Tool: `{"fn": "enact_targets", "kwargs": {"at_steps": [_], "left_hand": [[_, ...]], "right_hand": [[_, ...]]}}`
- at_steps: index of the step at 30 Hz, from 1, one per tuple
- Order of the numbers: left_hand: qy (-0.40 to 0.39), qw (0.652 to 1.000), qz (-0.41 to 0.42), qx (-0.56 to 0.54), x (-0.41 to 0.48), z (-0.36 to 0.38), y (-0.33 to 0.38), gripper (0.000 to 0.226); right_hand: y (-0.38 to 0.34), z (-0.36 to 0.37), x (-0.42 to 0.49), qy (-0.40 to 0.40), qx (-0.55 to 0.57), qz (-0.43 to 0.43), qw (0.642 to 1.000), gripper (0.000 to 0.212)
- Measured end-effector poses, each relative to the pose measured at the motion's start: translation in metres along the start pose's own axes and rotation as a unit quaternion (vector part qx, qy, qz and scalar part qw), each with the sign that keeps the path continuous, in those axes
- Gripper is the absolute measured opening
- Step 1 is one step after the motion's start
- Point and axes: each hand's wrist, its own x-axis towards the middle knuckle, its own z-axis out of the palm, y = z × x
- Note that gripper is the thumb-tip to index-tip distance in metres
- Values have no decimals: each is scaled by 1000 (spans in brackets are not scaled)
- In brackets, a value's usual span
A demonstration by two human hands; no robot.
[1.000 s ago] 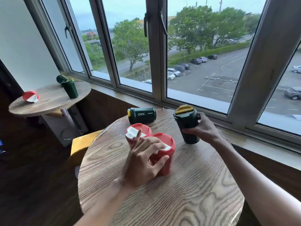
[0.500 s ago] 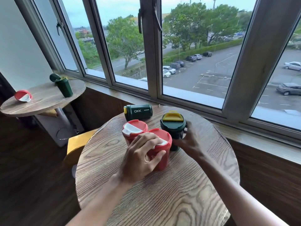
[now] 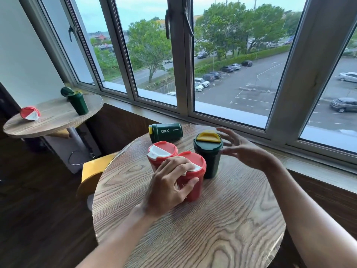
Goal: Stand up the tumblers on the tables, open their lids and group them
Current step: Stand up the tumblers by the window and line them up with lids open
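On the near round wooden table (image 3: 193, 229) two red tumblers stand upright side by side. My left hand (image 3: 170, 184) grips the nearer red tumbler (image 3: 195, 171), fingers over its white flap. The other red tumbler (image 3: 161, 153) stands just behind it, lid shut. A green tumbler with a yellow flap (image 3: 208, 151) stands upright to their right, touching the group. My right hand (image 3: 239, 149) hovers beside it with fingers spread, holding nothing. Another green tumbler marked OKK (image 3: 166, 132) lies on its side at the table's far edge.
A second round table (image 3: 52, 120) stands at the left, with an upright green tumbler (image 3: 77, 102), lid open, and a red tumbler (image 3: 30, 113) lying on its side. A yellow chair seat (image 3: 94, 169) sits between the tables. The window sill (image 3: 251, 136) runs behind.
My right hand brought the green tumbler left, set it down upright next to the red ones, then let go and opened. My left hand stayed on the red tumbler.
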Motion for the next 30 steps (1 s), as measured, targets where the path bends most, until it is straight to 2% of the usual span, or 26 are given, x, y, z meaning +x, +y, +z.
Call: {"fn": "enact_targets", "kwargs": {"at_steps": [3, 5, 10, 12, 15, 17, 30], "left_hand": [[0, 1000, 2, 0, 0, 0, 0, 26], [4, 1000, 4, 4, 1, 1, 0, 27], [13, 1000, 6, 6, 1, 1, -1, 27], [11, 1000, 7, 5, 1, 1, -1, 27], [9, 1000, 8, 4, 1, 1, -2, 27], [9, 1000, 9, 4, 2, 0, -1, 27], [14, 1000, 9, 5, 0, 2, -1, 27]], "right_hand": [[-33, -1, 6, -60, -126, 16, 990, 92], [-51, 4, 16, -86, -238, 33, 967, 93], [-78, 28, 45, -157, -480, 101, 857, 112], [-82, 36, 50, -148, -531, 99, 828, 107], [-83, 45, 50, -123, -563, 66, 814, 87], [-82, 49, 50, -115, -565, 54, 815, 83], [-87, 54, 44, -115, -580, 70, 804, 90]]}}
